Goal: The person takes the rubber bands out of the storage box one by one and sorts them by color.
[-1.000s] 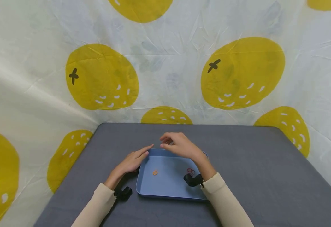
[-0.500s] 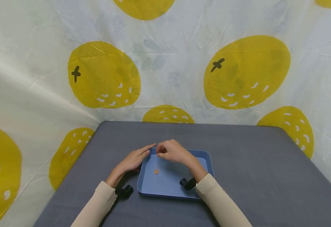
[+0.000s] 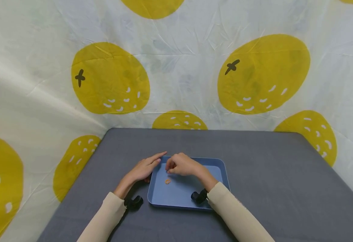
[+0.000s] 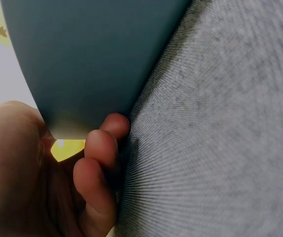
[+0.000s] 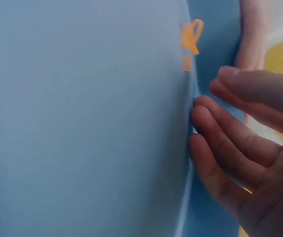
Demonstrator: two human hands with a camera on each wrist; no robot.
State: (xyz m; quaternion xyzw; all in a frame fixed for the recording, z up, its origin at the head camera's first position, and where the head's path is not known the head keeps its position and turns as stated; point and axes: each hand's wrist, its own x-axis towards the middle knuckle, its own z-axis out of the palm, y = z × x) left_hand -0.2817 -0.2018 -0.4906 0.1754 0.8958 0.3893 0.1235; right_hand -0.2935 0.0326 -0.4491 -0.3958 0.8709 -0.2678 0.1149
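A shallow blue tray (image 3: 176, 198) lies on the grey table. My left hand (image 3: 143, 169) is at its back left corner, index finger straight and thumb along the rim; in the left wrist view its other fingers (image 4: 99, 150) curl against the tray's outer wall. Inside the tray, toward the back left, my right hand (image 3: 183, 165) points down with bent fingers. Thumb and index tips come together, and I cannot tell if something small is between them. Just in front of those fingertips lies an orange rubber band (image 3: 167, 181), whose loops also show in the right wrist view (image 5: 191, 37).
The grey-covered table (image 3: 270, 174) extends to both sides and behind the tray. A white curtain (image 3: 182, 84) printed with yellow fruit hangs behind it. Black wrist cameras (image 3: 134, 203) stick out below both hands.
My right hand has come down from above the tray's back rim to its floor near the orange band, fingers drawn together. Its arm now covers the dark red loops. The left hand stays put.
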